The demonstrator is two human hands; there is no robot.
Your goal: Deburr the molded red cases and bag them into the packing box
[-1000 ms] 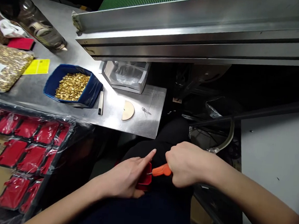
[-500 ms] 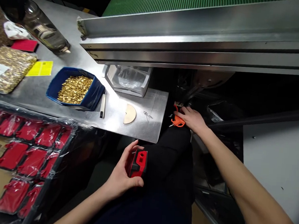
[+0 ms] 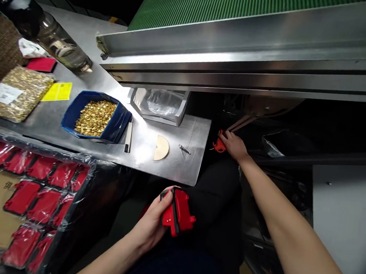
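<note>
My left hand [image 3: 154, 221] is closed around a red-and-black plastic case [image 3: 180, 210], held above my lap with its red side turned upward. Small brass-coloured spots show on the case's near end. Farther right, my right hand [image 3: 234, 144] reaches beyond the table's corner and has its fingers on an orange-handled tool [image 3: 220, 146] near my knee. The tool's kind is unclear, since the fingers cover part of it. On the metal table [image 3: 143, 163] between the hands lie a half-round wooden disc [image 3: 162, 148] and a nail clipper [image 3: 184, 149].
A blue bin [image 3: 120, 123] of small brass parts stands on the table beside a white-handled cutter [image 3: 128, 137]. Behind are a grey bin [image 3: 160, 105], a bottle [image 3: 66, 47] and a conveyor's metal rail [image 3: 239, 61]. Wrapped red cases [image 3: 46, 205] fill a box at lower left.
My left hand has turned the red-and-black case over and shifted slightly right, its grip now closer round it. My right hand remains at the orange-handled tool. The whole view has shifted slightly.
</note>
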